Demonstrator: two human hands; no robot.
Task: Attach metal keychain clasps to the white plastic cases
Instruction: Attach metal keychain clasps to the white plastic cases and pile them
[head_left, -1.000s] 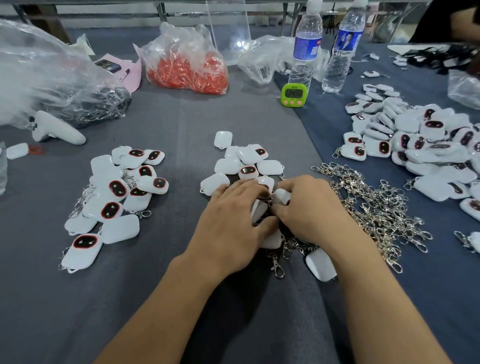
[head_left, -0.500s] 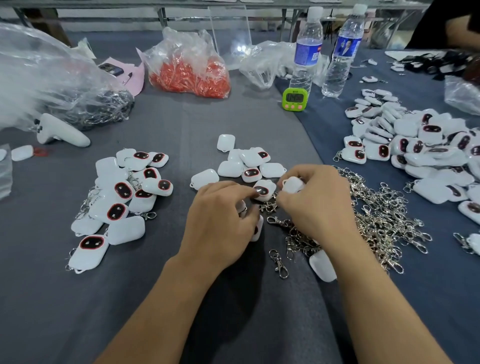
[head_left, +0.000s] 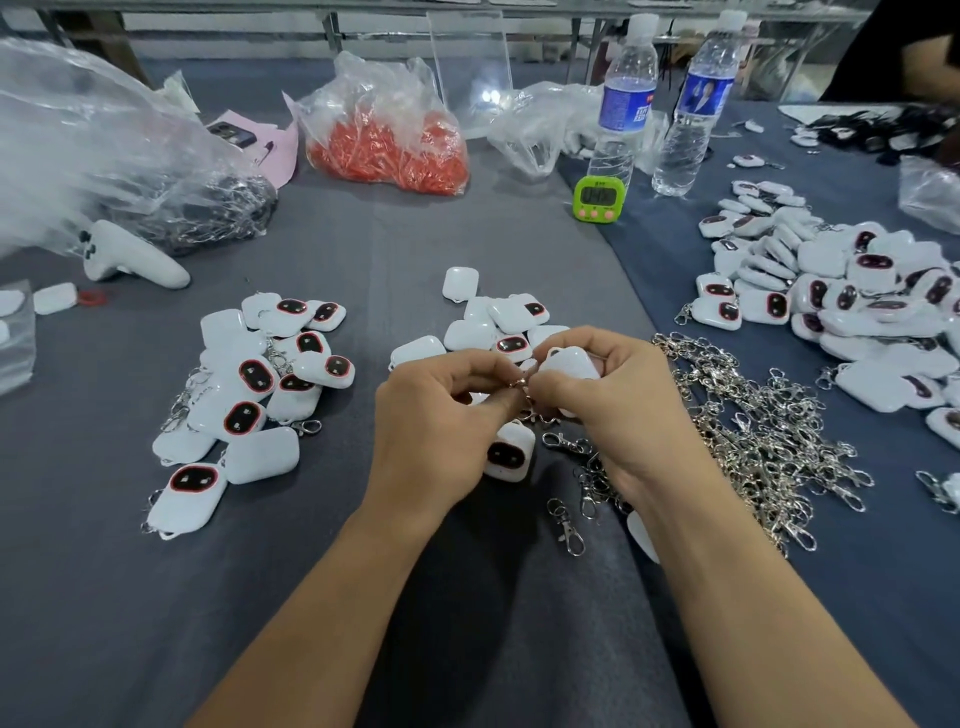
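Head view: left hand (head_left: 436, 431), thumb and forefinger pinched on 1 metal keychain clasp (head_left: 519, 383), held above the grey table (head_left: 104, 597). Right hand (head_left: 613, 410), fingers curled round 1 white plastic case (head_left: 569, 364), close against the clasp; whether they are joined cannot be told. Face-up case (head_left: 509, 452) lying under the hands. Heap of loose clasps (head_left: 769, 431) just right of the right hand. Pile of cases with clasps fitted (head_left: 260, 384), left. Cluster of cases (head_left: 498, 322) behind the hands. Green timer (head_left: 595, 199), far side.
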